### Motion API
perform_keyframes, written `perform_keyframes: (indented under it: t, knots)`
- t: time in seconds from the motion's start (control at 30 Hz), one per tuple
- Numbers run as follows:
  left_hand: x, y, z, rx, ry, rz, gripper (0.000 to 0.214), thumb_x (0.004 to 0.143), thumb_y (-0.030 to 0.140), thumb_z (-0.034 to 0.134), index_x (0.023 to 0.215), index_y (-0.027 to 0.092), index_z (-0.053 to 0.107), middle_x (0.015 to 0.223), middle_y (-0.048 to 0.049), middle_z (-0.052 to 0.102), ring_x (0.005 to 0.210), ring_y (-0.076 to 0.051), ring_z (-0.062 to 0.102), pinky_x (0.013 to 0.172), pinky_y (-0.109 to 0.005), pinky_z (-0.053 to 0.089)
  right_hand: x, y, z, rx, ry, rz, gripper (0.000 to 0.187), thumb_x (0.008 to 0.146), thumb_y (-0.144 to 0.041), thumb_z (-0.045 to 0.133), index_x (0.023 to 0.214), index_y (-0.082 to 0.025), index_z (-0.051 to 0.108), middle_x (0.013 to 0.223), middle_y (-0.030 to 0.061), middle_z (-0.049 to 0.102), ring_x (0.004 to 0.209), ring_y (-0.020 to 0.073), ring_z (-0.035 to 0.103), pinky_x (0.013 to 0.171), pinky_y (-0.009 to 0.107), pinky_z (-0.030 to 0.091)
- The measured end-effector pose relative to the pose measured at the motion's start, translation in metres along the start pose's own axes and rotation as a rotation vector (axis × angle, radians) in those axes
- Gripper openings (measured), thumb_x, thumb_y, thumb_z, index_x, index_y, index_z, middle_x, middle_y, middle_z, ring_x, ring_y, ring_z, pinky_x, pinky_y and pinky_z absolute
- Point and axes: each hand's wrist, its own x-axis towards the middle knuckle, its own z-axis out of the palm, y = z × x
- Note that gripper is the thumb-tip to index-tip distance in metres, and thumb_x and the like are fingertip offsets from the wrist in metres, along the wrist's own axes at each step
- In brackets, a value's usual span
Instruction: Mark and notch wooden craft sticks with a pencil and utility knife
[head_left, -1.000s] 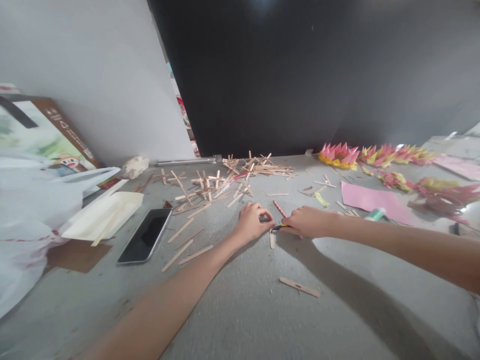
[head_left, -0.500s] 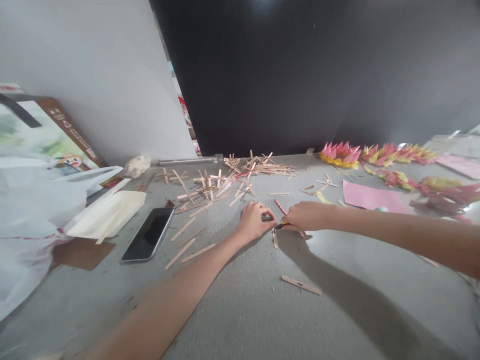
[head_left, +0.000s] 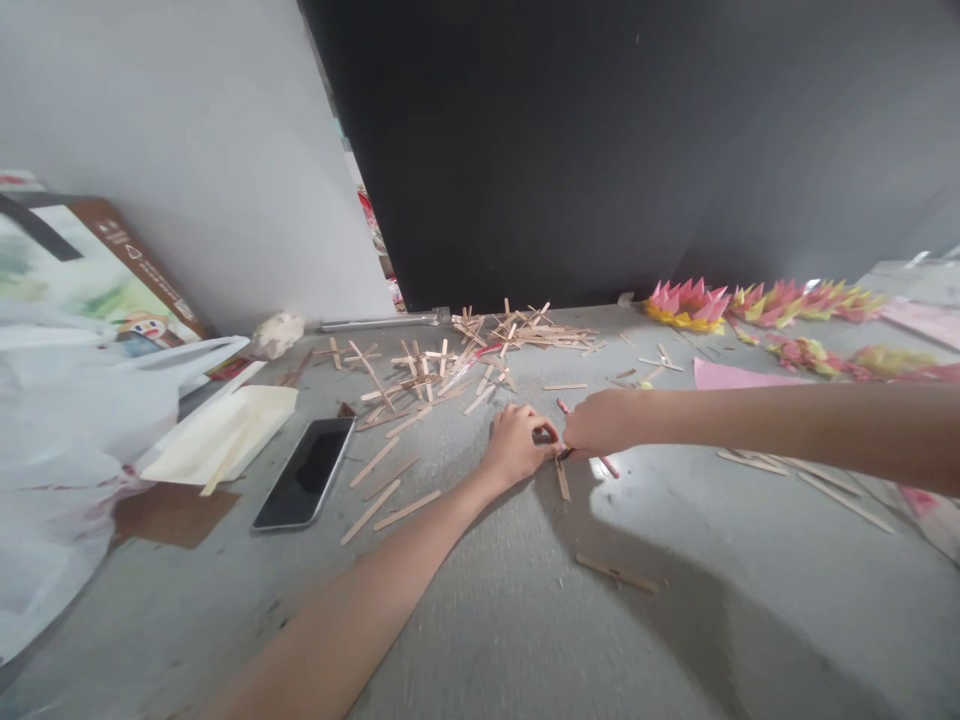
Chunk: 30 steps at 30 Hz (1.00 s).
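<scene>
Grey tabletop (head_left: 480,640) before a dark panel (head_left: 600,150). One wooden stick (head_left: 563,482) lies on the wearer's side of both hands, long axis toward the wearer; the left hand (head_left: 517,440), nearer, pinches its far end, while the right hand (head_left: 600,421) clenches a mostly hidden dark tool (head_left: 567,454). The wooden stick looks pale and narrow.

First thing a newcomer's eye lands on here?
Probably the large black panel filling the upper middle and right, with spiky pink-and-yellow decorations bright along its foot at the right. Next, the left hand and right hand, close together at the end of a wooden stick near the center. Behind them lies a loose heap of sticks, with a dark-screened phone to the left.
</scene>
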Motion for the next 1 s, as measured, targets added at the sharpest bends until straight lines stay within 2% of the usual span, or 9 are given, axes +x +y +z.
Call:
perform_keyframes:
  t: [0.17, 0.27, 0.4, 0.53, 0.67, 1.0]
  knots:
    - [-0.001, 0.003, -0.004, -0.002, -0.017, -0.012, 0.019, 0.085, 0.046, 0.079, 0.086, 0.027, 0.079, 0.101, -0.0046, 0.069, 0.111, -0.029, 0.056, 0.097, -0.042, 0.038, -0.005, 0.002, 0.002, -0.002, -0.110, -0.025, 0.049, 0.106, -0.048, 0.046, 0.092, -0.010, 0.074, 0.072, 0.0111, 0.070, 0.066, 0.0194, 0.064, 0.067, 0.030, 0.044]
    - [0.000, 0.004, -0.004, 0.009, -0.014, -0.006, 0.018, 0.084, 0.046, 0.081, 0.086, 0.028, 0.079, 0.101, -0.0040, 0.069, 0.110, -0.028, 0.056, 0.097, -0.041, 0.039, -0.012, 0.004, 0.004, -0.005, -0.154, -0.051, 0.048, 0.108, -0.044, 0.041, 0.094, -0.013, 0.074, 0.072, 0.0097, 0.071, 0.060, 0.0182, 0.062, 0.060, 0.029, 0.039]
    - [0.000, 0.003, -0.002, 0.025, -0.004, -0.004, 0.017, 0.082, 0.045, 0.084, 0.086, 0.029, 0.080, 0.099, -0.0038, 0.068, 0.110, -0.027, 0.056, 0.098, -0.040, 0.039, -0.023, 0.003, 0.013, 0.076, -0.113, -0.035, 0.048, 0.110, -0.043, 0.037, 0.091, -0.017, 0.072, 0.072, 0.0060, 0.071, 0.059, 0.0175, 0.062, 0.059, 0.027, 0.035]
    - [0.000, 0.002, -0.001, 0.038, 0.007, 0.009, 0.016, 0.082, 0.044, 0.084, 0.086, 0.029, 0.080, 0.098, -0.0039, 0.067, 0.109, -0.027, 0.055, 0.096, -0.039, 0.039, -0.033, 0.001, 0.020, 0.154, -0.037, -0.020, 0.049, 0.111, -0.045, 0.034, 0.094, -0.018, 0.071, 0.073, 0.0057, 0.070, 0.062, 0.0180, 0.063, 0.059, 0.028, 0.033]
    - [0.000, 0.002, -0.001, 0.032, 0.007, 0.025, 0.017, 0.083, 0.044, 0.084, 0.087, 0.029, 0.080, 0.097, -0.0039, 0.067, 0.108, -0.026, 0.055, 0.096, -0.039, 0.039, -0.037, 0.000, 0.022, 0.218, -0.022, 0.012, 0.049, 0.111, -0.045, 0.033, 0.094, -0.018, 0.070, 0.071, 0.0044, 0.069, 0.061, 0.0165, 0.060, 0.060, 0.027, 0.031]
    - [0.001, 0.003, -0.001, 0.034, 0.012, 0.025, 0.016, 0.082, 0.043, 0.085, 0.087, 0.029, 0.080, 0.097, -0.0040, 0.067, 0.108, -0.026, 0.056, 0.095, -0.039, 0.039, -0.034, 0.001, 0.024, 0.136, -0.007, 0.005, 0.051, 0.111, -0.048, 0.033, 0.093, -0.017, 0.070, 0.069, 0.0048, 0.067, 0.060, 0.0175, 0.062, 0.057, 0.028, 0.027]
